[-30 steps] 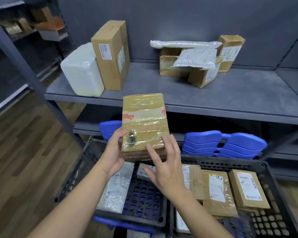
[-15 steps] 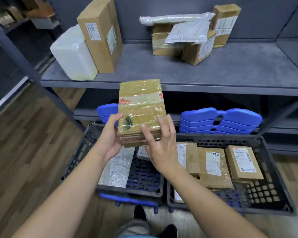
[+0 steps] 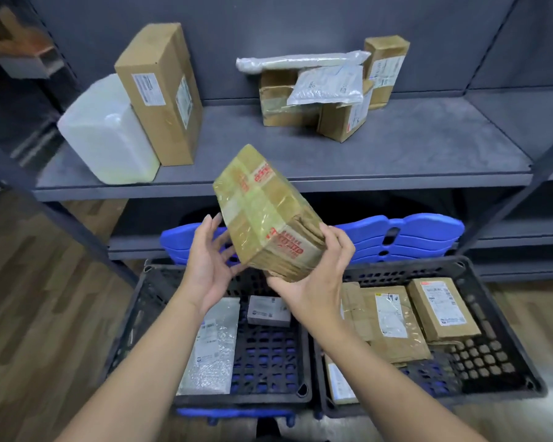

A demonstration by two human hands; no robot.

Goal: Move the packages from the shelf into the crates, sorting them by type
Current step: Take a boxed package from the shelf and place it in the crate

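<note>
A taped cardboard box (image 3: 265, 212) with red print is tilted in the air above the two crates. My right hand (image 3: 316, 275) grips its near lower end from below. My left hand (image 3: 208, 260) is beside the box's left edge, fingers straight, fingertips touching it. The left crate (image 3: 134, 317) holds a bubble-wrap mailer (image 3: 211, 349) and a small grey packet (image 3: 268, 311). The right crate (image 3: 508, 330) holds several flat cardboard parcels (image 3: 441, 311). On the grey shelf (image 3: 396, 157) stand a tall cardboard box (image 3: 160, 90), a white wrapped block (image 3: 106, 132) and a pile of boxes and plastic mailers (image 3: 326, 87).
Stacked blue plastic pieces (image 3: 406, 237) lie on the lower shelf behind the crates. A dark shelf post (image 3: 61, 218) slants at the left, another post (image 3: 546, 145) at the right. Wooden floor (image 3: 39, 314) spreads left of the crates.
The box has been turned from lying flat and facing me to tilted with its end toward me. My left hand has loosened from its side; my right hand now supports it from below.
</note>
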